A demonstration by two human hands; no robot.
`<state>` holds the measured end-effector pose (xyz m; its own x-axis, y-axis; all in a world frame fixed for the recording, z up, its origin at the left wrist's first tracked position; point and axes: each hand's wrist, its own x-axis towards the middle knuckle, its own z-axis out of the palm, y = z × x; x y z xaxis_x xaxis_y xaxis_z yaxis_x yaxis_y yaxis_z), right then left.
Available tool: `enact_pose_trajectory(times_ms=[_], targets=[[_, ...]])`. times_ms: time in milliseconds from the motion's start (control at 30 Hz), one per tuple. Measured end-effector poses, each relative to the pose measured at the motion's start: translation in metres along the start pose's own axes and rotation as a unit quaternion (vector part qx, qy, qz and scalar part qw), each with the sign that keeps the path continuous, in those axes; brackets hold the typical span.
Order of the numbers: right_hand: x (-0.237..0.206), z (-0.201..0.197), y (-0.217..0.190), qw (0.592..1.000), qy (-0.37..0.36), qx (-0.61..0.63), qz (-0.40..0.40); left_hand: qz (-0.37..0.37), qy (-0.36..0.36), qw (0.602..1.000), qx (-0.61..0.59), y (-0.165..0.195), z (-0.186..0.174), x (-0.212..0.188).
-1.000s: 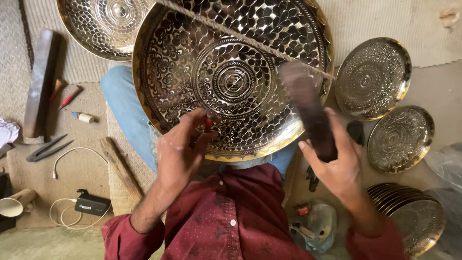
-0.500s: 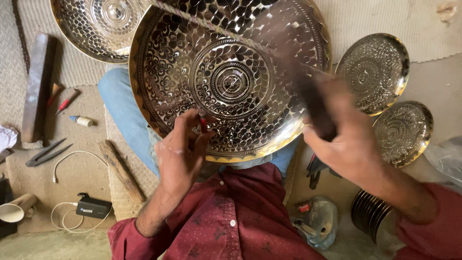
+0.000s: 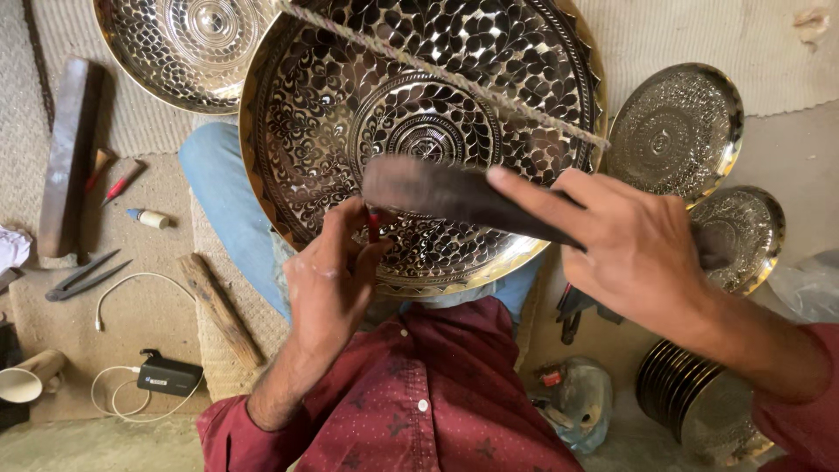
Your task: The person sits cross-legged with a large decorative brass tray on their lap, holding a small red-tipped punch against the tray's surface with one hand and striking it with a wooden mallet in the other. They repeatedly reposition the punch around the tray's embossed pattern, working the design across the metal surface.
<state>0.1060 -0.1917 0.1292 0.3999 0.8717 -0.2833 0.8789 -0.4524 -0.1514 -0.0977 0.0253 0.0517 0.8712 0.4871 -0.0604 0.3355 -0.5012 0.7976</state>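
- My left hand (image 3: 328,280) pinches a thin red-tipped punch (image 3: 374,224), its point set on the lower part of the big engraved plate (image 3: 306,131) that leans across my lap.
- My right hand (image 3: 629,253) grips a dark mallet (image 3: 437,190), forefinger stretched along it; the head hangs just above the punch.
- If the mallet lands off the punch it may hit my left fingers, which sit right beside the tip.
- The punch could skid on the shiny metal and scar the leaf pattern, since I hold it at a slant.
- The plate rests only on my knees; a hard blow might rock it. A rope (image 3: 454,79) crosses its face, and I think it steadies the plate, though the ends are out of view.
- Further out: a small white tube with a blue cap (image 3: 147,218) lies on the mat at my left, near a red-handled tool (image 3: 118,185).
- A black box with a small pale label (image 3: 168,376) sits by a white cable (image 3: 131,293).
- A stack of small plates (image 3: 690,398) stands at my right, beside a crumpled clear bag (image 3: 577,402).
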Motion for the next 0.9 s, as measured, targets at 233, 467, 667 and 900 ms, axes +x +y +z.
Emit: enact_pose_trajectory(times_ms=[233,467,667,900], targets=[[0.0,0.0,0.001,0.996,0.042,0.078,-0.007,0.03,-0.003,0.999,-0.012,-0.005,0.002,0.0],[-0.001,0.007,0.003,0.989,0.053,0.139,0.012,0.058,0.006,0.998,-0.035,0.0,-0.001,0.0],[0.0,0.011,0.005,0.986,0.073,0.151,-0.011,0.033,-0.014,0.998,-0.046,0.003,-0.003,0.001],[-0.002,0.012,0.006,0.987,0.046,0.152,0.018,0.064,0.007,0.998,-0.021,0.002,-0.003,0.0]])
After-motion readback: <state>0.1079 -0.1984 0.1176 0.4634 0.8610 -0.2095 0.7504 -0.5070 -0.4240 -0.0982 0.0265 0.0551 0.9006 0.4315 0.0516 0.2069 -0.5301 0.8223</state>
